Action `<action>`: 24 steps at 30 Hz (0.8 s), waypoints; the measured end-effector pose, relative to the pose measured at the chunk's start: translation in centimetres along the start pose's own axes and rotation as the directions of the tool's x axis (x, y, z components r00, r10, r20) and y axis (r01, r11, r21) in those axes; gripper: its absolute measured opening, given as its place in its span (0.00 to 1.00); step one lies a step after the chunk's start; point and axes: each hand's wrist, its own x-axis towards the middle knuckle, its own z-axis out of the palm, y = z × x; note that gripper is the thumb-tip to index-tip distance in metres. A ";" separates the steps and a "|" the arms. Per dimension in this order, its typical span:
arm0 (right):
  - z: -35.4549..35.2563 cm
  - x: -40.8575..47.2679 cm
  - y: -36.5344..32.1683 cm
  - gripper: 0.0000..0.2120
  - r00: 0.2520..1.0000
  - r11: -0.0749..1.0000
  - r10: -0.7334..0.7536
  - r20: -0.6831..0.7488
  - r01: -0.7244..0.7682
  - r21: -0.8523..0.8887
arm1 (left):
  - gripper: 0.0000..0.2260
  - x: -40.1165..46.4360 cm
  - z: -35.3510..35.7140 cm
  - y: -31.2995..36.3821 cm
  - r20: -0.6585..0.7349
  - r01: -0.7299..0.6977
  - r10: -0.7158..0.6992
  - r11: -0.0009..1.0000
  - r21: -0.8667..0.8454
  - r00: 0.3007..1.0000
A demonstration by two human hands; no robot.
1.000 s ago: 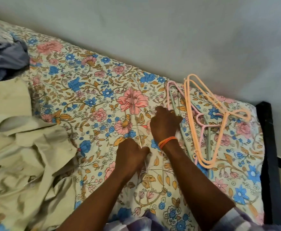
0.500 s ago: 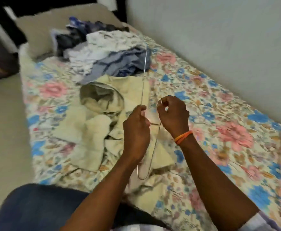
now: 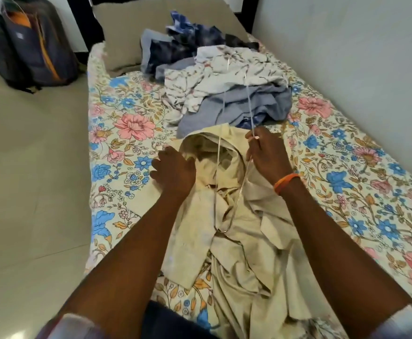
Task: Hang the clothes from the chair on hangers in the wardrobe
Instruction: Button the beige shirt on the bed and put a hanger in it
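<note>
right hand [image 3: 269, 154] grip pinches wire hanger [image 3: 227, 182]; left hand [image 3: 174, 171] grips cream shirt [image 3: 236, 241] collar | shirt not yet hung; pile of clothes [image 3: 224, 77] waits on bed [image 3: 346, 167]

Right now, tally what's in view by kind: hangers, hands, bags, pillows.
Hangers: 1, a wire hanger
Hands: 2, left hand, right hand
Bags: 1, backpack
Pillows: 1, pillow
Total: 5

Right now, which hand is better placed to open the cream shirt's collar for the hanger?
Left hand: it rests at the cream shirt collar, while the right hand grips the wire hanger.
</note>
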 end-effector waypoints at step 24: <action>7.6 -1.8 -18.2 0.13 0.995 0.949 -0.043 -0.095 0.070 0.306 | 0.10 3.3 -20.2 -10.0 0.072 -0.083 0.161 0.783 -0.617 0.984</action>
